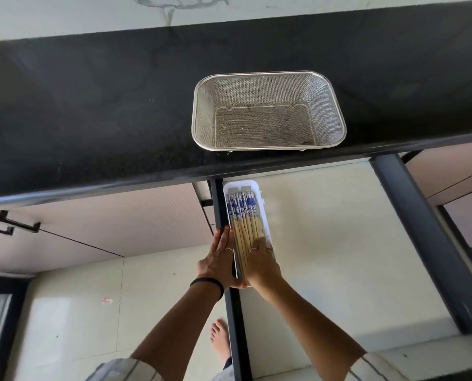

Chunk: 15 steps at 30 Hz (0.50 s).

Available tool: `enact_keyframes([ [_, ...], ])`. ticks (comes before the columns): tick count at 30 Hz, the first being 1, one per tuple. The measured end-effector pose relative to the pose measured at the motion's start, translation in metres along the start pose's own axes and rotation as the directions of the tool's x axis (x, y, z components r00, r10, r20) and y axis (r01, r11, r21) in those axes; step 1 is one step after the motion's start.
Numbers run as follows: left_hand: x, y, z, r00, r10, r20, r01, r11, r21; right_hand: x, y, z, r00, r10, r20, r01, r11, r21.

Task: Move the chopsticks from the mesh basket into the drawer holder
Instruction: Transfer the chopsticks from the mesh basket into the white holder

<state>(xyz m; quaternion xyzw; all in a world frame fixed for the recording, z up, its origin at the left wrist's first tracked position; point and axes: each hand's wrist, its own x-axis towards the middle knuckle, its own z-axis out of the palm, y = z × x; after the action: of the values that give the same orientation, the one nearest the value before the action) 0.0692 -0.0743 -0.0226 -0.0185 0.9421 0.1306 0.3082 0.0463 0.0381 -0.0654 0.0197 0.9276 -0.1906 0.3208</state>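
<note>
From the head camera, the chopsticks point(243, 221) are lying bundled together in the white holder point(265, 215), which is sitting in the open drawer point(325, 243) just below the front edge of the dark table point(91, 105). Their blue-patterned ends are pointing away from the person, and their plain wooden ends are running toward the hands. The right hand point(261, 264) is lying flat on the near part of the chopsticks, fingers straight and pressing down on them. The left hand point(219, 261) is resting, fingers stretched out, against the outer left side of the holder and the drawer's dark edge, with its thumb at the holder's near end. The two hands are flanking the bundle closely. The mesh basket point(267, 78) is standing on the table above the drawer, well apart from both hands.
</note>
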Motion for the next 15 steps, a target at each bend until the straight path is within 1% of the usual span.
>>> enact_keyframes([
  [2,0.0,0.0,0.001,1.0,0.0,-0.001,0.0,1.0,0.009,0.002,0.001,0.002,0.999,0.021,-0.036,-0.018,0.997,0.072],
  [5,0.0,0.0,0.003,1.0,0.0,-0.001,0.0,1.0,0.011,0.002,0.002,0.004,0.997,0.02,-0.078,-0.013,0.995,0.097],
  [6,0.0,0.0,0.003,1.0,-0.001,-0.001,0.001,1.0,0.009,0.0,0.003,0.004,0.997,-0.002,-0.081,0.008,0.997,0.073],
  [8,-0.001,0.0,0.003,1.0,-0.002,-0.003,0.002,1.0,0.005,-0.003,0.006,0.007,0.988,-0.139,-0.07,0.133,0.988,-0.074],
  [9,-0.001,0.0,0.003,1.0,-0.002,-0.003,0.002,1.0,0.003,-0.004,0.009,0.009,0.976,-0.208,-0.06,0.199,0.973,-0.12],
  [11,-0.001,0.0,0.002,1.0,-0.003,-0.004,0.003,1.0,0.006,-0.005,0.016,0.01,0.957,-0.289,-0.026,0.28,0.944,-0.176],
  [13,-0.002,0.001,0.002,1.0,-0.002,-0.006,0.002,1.0,0.004,-0.005,0.022,0.01,0.955,-0.298,0.006,0.292,0.932,-0.212],
  [15,-0.002,0.0,0.002,1.0,-0.001,-0.007,0.001,1.0,-0.004,-0.004,0.024,0.012,0.961,-0.278,0.013,0.274,0.937,-0.218],
])
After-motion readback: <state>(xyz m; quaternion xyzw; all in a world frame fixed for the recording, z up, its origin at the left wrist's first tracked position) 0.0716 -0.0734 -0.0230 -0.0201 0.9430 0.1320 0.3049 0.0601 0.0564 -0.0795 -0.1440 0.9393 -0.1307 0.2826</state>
